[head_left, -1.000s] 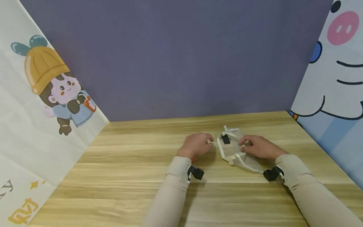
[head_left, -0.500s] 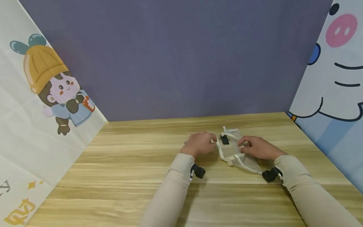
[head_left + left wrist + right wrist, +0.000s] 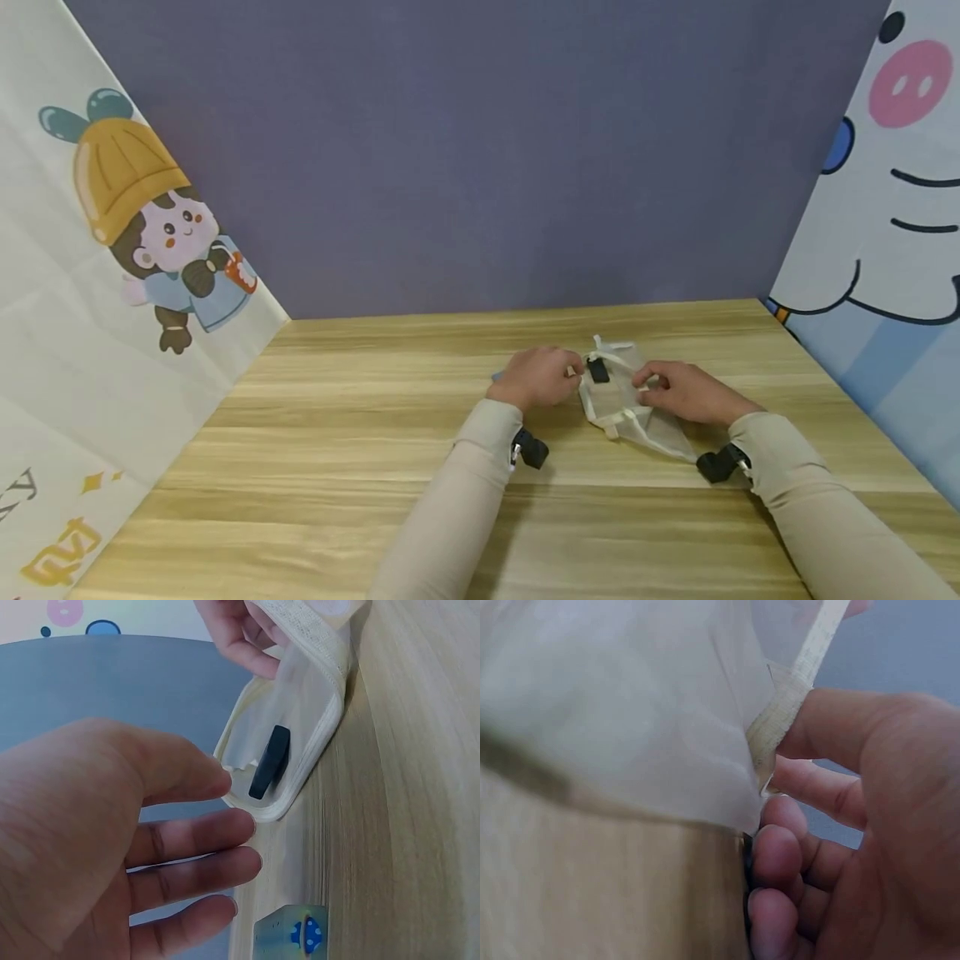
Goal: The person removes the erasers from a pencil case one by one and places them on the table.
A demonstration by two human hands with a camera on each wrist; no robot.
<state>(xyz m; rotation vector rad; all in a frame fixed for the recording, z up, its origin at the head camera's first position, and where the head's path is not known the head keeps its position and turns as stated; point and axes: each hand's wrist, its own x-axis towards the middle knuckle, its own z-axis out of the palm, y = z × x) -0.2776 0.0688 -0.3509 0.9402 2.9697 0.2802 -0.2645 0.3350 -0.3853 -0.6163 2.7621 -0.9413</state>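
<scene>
A translucent mesh pouch (image 3: 611, 396) with a white band around its mouth lies on the table, mouth toward the left. Inside the mouth shows a small flat black object (image 3: 270, 761); I cannot tell its kind. My left hand (image 3: 538, 377) is at the rim, thumb and forefinger seeming to pinch it, though the thumb hides the forefinger in the left wrist view; the other fingers are extended. My right hand (image 3: 686, 392) pinches the banded edge (image 3: 780, 724) between thumb and finger and holds it up, other fingers curled.
Beyond the left hand lies a small bluish piece (image 3: 292, 931) with a blue dotted print, mostly hidden in the head view. The wooden table (image 3: 337, 450) meets a grey-purple back panel (image 3: 480, 158). Printed cartoon sheets stand on both sides.
My left hand has moved right, from a gap beside the pouch to its rim. The right hand keeps its grip, and the pouch has hardly shifted.
</scene>
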